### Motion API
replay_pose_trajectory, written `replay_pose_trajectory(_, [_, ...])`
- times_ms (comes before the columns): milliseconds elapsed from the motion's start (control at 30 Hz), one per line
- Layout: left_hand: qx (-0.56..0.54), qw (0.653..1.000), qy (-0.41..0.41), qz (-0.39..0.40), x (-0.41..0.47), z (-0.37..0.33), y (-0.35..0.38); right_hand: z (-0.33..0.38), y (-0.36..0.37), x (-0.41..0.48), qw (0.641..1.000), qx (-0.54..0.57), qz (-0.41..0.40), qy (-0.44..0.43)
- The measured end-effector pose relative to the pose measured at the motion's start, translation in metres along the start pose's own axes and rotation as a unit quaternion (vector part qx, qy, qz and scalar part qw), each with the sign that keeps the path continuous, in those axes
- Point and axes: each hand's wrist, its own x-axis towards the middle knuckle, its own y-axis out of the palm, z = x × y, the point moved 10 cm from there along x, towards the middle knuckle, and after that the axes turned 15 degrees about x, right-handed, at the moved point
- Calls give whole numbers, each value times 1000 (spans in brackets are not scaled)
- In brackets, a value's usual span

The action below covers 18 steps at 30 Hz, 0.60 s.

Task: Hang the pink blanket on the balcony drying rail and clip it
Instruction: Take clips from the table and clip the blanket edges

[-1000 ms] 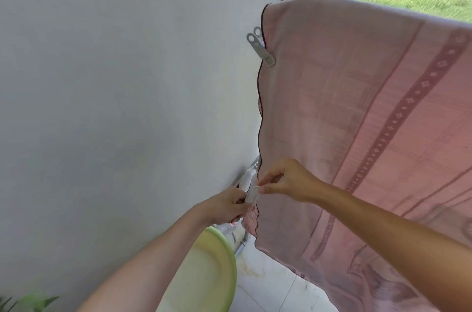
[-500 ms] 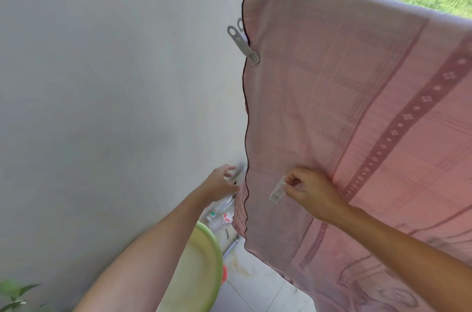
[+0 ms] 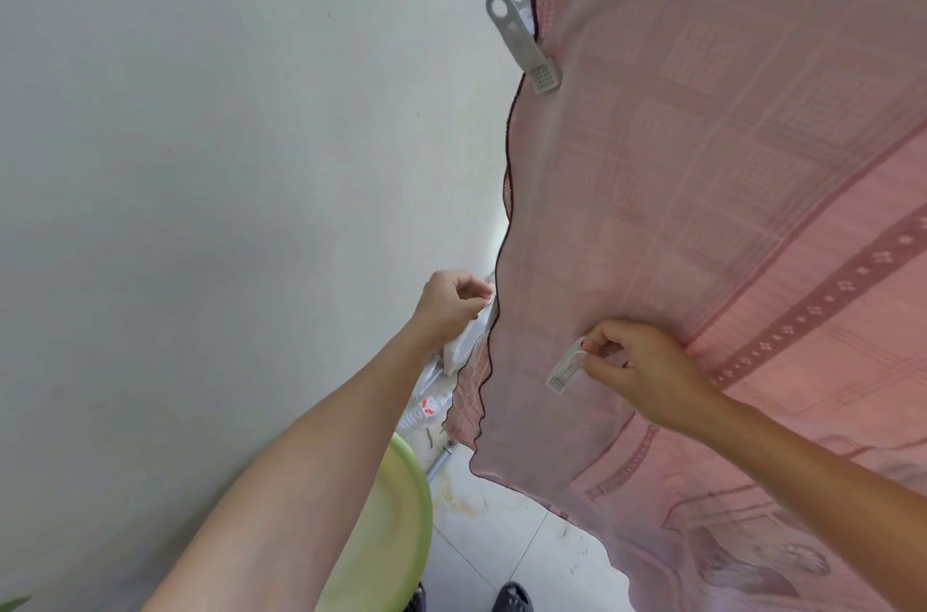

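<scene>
- The pink blanket (image 3: 702, 220) hangs in front of me, filling the right side of my view, its dark-trimmed left edge running down just beside the white wall (image 3: 200, 160).
- A grey clip (image 3: 524, 40) already bites that edge high up.
- My right hand (image 3: 647, 370) pinches a white clip (image 3: 566, 370) between thumb and fingertips, against the cloth's face.
- My left hand (image 3: 451, 305) is curled at the blanket's edge, fingers pressed together; I cannot tell what they grip.
- A green basin (image 3: 401, 526) sits below my left forearm.
</scene>
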Motion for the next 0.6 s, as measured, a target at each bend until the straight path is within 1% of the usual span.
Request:
replay_pose_trajectory(67, [-31, 998, 0, 48, 7, -5, 12, 4, 1, 0, 1000, 1, -3, 3])
replay_pose_trajectory(133, [-55, 989, -2, 135, 14, -8, 30, 8, 5, 3, 1000, -7, -8, 7])
replay_pose_trajectory(200, [-30, 977, -16, 211, 15, -9, 44, 15, 1, 4, 999, -28, -15, 1])
replay_pose_trajectory(267, [-20, 967, -20, 254, 19, -2, 50, 21, 0, 8, 998, -65, -23, -13])
replay_pose_trajectory(333, [-1, 969, -14, 248, 22, -2, 51, 35, 2, 7, 991, -121, -19, -53])
replay_pose_trajectory(400, [2, 976, -16, 217, 25, 5, 47, 51, 14, 9, 973, -203, 0, -108])
replay_pose_trajectory(500, [-65, 981, -23, 182, 13, 20, 47, 87, 28, 12, 923, -311, -4, -228])
replay_pose_trajectory(533, [-89, 981, -14, 171, 5, 23, 50, 97, 27, 13, 907, -337, -9, -254])
replay_pose_trajectory(600, [-87, 987, 14, 134, -12, 33, 50, 110, 27, 26, 889, -369, -15, -271])
